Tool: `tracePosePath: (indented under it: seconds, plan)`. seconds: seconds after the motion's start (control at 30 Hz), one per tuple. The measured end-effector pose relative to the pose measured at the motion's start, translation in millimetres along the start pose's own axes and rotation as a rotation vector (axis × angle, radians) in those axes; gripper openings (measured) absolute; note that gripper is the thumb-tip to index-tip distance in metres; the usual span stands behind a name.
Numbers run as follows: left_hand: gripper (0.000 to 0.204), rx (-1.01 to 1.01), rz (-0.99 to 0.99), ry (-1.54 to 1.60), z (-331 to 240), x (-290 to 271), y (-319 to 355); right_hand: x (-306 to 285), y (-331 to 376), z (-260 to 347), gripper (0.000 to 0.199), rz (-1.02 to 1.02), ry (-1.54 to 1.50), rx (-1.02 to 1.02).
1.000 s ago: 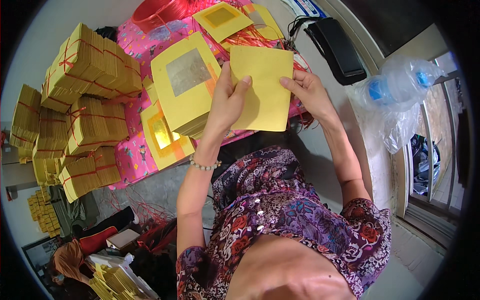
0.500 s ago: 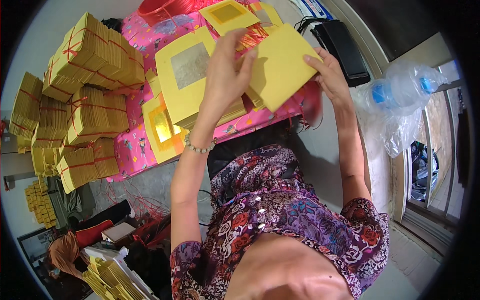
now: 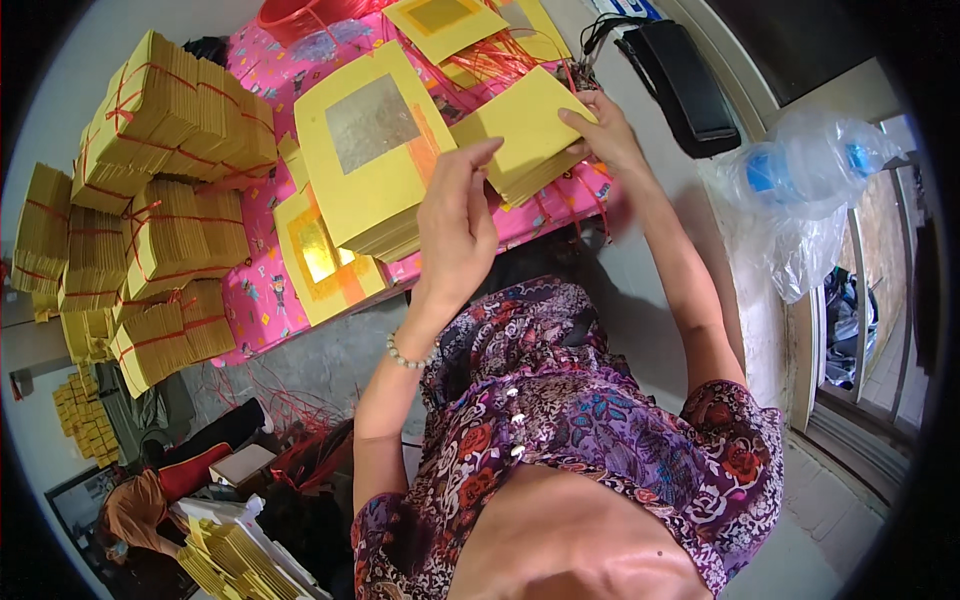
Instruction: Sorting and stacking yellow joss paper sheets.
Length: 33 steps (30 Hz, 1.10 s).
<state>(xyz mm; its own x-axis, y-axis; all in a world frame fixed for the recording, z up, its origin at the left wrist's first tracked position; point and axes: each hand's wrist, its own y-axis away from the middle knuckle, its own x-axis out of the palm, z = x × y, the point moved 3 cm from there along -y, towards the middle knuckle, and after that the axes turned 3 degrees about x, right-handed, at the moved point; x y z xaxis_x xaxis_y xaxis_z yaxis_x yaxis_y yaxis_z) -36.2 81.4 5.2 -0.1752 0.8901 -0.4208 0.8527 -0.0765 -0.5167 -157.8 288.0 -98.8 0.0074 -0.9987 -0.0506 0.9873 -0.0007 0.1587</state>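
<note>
On the pink patterned cloth (image 3: 263,305) stand two piles of yellow paper. The left pile (image 3: 325,195) has a silvery square and an orange strip on its top sheet. Plain yellow sheets top the right pile (image 3: 515,125). My right hand (image 3: 608,135) grips this pile's right edge, thumb on top and fingers at the side. Between the two piles, my left hand (image 3: 455,230) is raised near their front edges, fingers loosely apart and holding nothing. A beaded bracelet (image 3: 412,355) circles my left wrist. Under the left pile's near corner lie sheets with a gold square (image 3: 318,250).
Bundles of yellow paper tied with red string (image 3: 165,120) are heaped at the left. Behind the piles are a red basket (image 3: 290,20), red strings (image 3: 500,60) and more yellow sheets (image 3: 445,25). A black case (image 3: 680,90) and bagged plastic bottles (image 3: 800,175) lie at the right.
The plain yellow sheet that was tilted up between both hands now lies flat on the right pile. My left hand has come off it, moving down toward me; my right hand has shifted left.
</note>
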Motion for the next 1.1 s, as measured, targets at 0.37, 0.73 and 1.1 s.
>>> tracePosePath:
  seconds: [0.37, 0.73, 1.1]
  plan:
    - [0.058, 0.078, 0.218, -0.294, 46.2, 72.6, 33.2, -2.5, -7.5, -18.3, 0.040, -0.025, 0.096, 0.046]
    - [0.064, 0.088, 0.313, -0.546, 58.4, 93.3, 45.7, -6.3, 7.4, 19.0, 0.031, -0.142, 0.815, -0.354]
    - [0.069, 0.119, 0.328, -0.622, 61.0, 97.0, 48.3, -11.2, -15.5, -12.7, 0.028, 0.007, 0.677, -0.302]
